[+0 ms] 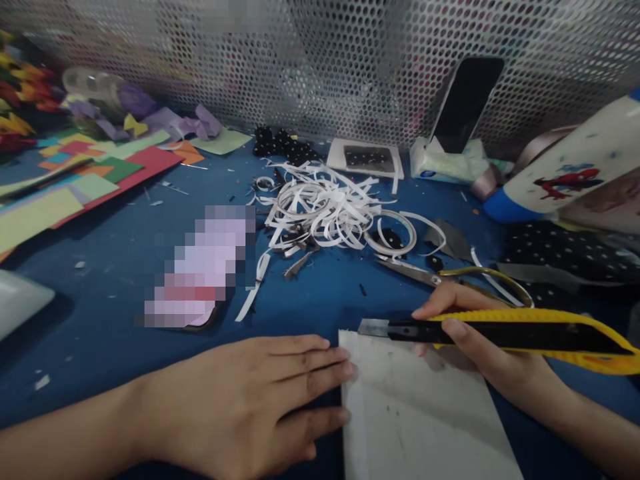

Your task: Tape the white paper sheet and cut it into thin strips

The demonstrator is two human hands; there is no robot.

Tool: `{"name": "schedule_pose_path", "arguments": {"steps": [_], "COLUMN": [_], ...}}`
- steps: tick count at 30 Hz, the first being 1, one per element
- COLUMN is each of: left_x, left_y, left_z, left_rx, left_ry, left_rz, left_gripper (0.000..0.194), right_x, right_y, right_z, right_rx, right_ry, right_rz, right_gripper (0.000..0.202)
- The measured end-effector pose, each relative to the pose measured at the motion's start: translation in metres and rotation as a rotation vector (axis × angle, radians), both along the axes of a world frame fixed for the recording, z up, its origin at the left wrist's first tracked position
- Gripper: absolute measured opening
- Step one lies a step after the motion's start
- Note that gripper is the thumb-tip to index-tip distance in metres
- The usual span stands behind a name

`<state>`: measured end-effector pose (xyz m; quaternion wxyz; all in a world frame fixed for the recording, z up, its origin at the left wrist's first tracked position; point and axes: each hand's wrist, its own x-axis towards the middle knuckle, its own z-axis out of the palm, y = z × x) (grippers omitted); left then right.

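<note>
A yellow and black utility knife (530,332) is held in my right hand (475,333), between the thumb and fingers. Its blade points left and lies over the top left corner of a pale grey board (415,413). My left hand (250,400) lies flat, palm down, with its fingers stretched out and their tips at the board's left edge. Just beyond my right hand are scissors (415,272) with yellowish handles. Curled white paper strips (325,210) are heaped on the blue surface (300,300) above the board.
A partly pixelated phone (200,273) lies left of centre. Coloured paper sheets (110,177) spread at the far left. Against the perforated metal panel (345,60), a dark phone (467,103) leans on a tissue pack (445,163). A Spider-Man container (570,173) is at the right.
</note>
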<state>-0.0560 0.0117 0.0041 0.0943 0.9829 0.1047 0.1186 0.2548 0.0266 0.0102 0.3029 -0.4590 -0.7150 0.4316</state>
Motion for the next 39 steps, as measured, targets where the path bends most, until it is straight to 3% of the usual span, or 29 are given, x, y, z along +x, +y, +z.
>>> {"name": "schedule_pose_path", "arguments": {"steps": [7,13,22,31,39], "left_x": [0.0009,-0.0001,0.0003,0.0011,0.0010], "left_y": [0.0019,0.0014,0.0009,0.0017,0.0016], "left_z": [0.0023,0.0011,0.0013,0.0011,0.0017], "left_rx": [-0.011,0.013,0.045,0.054,0.058], "left_ry": [-0.012,-0.004,-0.025,-0.029,-0.033], "left_rz": [-0.008,-0.009,-0.003,-0.002,0.008], "left_gripper": [0.031,0.031,0.031,0.031,0.031], "right_x": [-0.0018,-0.0010,-0.0026,0.0050,0.0026], "right_y": [0.0004,0.0002,-0.0016,-0.0017,-0.0020], "right_z": [0.0033,-0.0017,0.0021,-0.0050,-0.0008], "right_rx": [-0.073,0.021,0.035,0.073,0.023], "right_ry": [0.032,0.097,0.017,-0.020,-0.065], "right_rz": [0.090,-0.014,-0.022,-0.024,-0.032], "right_gripper": [0.021,0.021,0.021,0.019,0.021]}}
